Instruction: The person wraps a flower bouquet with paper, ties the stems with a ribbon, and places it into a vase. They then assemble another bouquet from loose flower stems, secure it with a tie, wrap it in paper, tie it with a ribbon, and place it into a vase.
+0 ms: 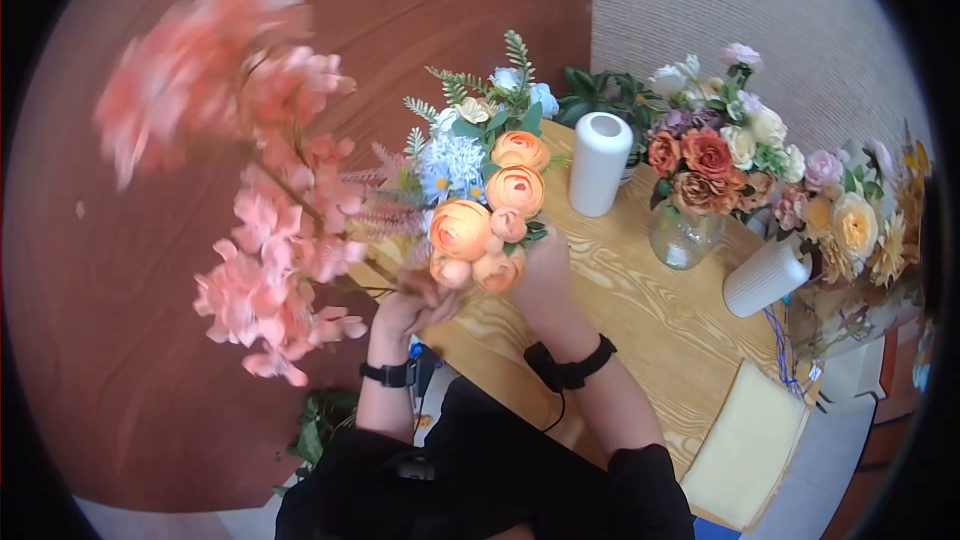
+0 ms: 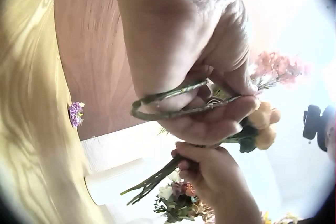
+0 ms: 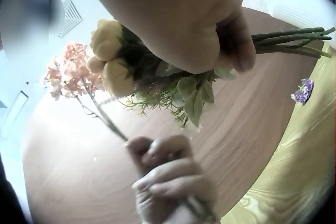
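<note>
My left hand (image 1: 405, 310) (image 2: 181, 66) (image 3: 176, 182) grips the stem of a tall pink blossom branch (image 1: 265, 220) (image 3: 73, 71), its blossoms up at the left. In the left wrist view the lower stem (image 2: 178, 112) bends back in a loop beside the palm. My right hand (image 1: 542, 265) (image 2: 220, 176) (image 3: 184, 29) is curled round the stems (image 3: 294, 40) of a bouquet with orange roses (image 1: 460, 230), blue flowers (image 1: 455, 160) and green ferns. The stem ends stick out below that hand. The blossom branch stands left of the bouquet, its heads apart from it.
On the wooden table (image 1: 610, 310) stand a white ribbed vase (image 1: 598, 175) and a glass vase (image 1: 685, 240) of mixed flowers. A second white vase (image 1: 765, 278) leans beside more flowers (image 1: 855, 225) at the right. A pale yellow cloth (image 1: 748, 445) lies near the front.
</note>
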Demonstrator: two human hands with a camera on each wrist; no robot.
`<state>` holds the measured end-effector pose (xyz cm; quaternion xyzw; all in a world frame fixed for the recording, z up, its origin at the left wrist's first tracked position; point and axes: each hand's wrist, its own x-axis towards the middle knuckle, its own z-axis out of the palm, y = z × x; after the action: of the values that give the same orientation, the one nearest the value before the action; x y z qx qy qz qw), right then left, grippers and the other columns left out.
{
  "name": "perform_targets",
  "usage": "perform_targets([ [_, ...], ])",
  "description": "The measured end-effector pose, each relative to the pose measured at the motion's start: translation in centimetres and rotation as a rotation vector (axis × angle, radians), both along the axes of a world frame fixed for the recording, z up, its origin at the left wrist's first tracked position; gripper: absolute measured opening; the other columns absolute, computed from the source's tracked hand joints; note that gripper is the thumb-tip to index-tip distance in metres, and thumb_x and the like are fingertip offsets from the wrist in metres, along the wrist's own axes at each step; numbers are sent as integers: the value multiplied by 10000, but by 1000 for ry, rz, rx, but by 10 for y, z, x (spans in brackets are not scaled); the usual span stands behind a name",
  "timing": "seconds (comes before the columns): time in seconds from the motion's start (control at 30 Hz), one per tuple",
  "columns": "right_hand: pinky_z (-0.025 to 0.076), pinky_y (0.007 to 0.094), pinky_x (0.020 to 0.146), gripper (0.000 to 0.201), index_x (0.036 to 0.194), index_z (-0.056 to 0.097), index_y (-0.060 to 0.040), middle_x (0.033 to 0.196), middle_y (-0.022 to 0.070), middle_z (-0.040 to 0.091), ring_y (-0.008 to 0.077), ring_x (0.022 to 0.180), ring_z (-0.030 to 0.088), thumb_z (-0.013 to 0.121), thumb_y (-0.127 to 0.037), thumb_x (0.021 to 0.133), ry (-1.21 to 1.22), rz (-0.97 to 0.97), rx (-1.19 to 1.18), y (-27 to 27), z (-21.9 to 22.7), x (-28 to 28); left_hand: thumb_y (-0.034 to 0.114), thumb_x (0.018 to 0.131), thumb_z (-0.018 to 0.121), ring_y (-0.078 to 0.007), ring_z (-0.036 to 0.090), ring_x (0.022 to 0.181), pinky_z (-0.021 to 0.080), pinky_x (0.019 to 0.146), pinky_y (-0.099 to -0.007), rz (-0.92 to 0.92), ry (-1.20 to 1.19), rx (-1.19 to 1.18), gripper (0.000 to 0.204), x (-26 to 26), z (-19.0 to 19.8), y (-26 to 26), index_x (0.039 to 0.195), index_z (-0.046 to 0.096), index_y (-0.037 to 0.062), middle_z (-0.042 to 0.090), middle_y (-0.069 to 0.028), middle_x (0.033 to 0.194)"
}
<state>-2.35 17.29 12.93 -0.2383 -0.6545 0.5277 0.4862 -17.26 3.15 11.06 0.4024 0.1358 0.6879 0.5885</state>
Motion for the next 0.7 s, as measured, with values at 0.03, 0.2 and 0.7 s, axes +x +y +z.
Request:
perform_targets([
  [0.03, 547, 424, 682, 378, 1066, 606, -42, 936, 149, 661, 357, 808, 681, 788, -223, 788, -72, -77, 192, 8, 3, 6, -74, 812, 583, -165, 489, 569, 381, 522, -292, -18, -2, 1, 152, -7, -8, -8, 898, 664, 22, 549, -84, 808],
  [0.2, 498, 315, 605, 79, 854, 600, -54, 842, 41, 651, 156, 689, 611, 629, -118, 890, -134, -356, 829, 33, 7, 21, 81, 926, 596, -78, 328, 456, 266, 465, -246, 74, 43, 97, 207, -3, 6, -39, 719, 600, 80, 434, -15, 687],
  [0.7, 391, 246, 421, 164, 1060, 628, -2, 811, 76, 653, 90, 483, 523, 642, -27, 899, -258, 669, -322, 29, 53, 62, 211, 883, 724, -107, 387, 517, 267, 487, -263, 82, -27, 97, 195, -18, -14, -48, 818, 669, 35, 453, -36, 723],
])
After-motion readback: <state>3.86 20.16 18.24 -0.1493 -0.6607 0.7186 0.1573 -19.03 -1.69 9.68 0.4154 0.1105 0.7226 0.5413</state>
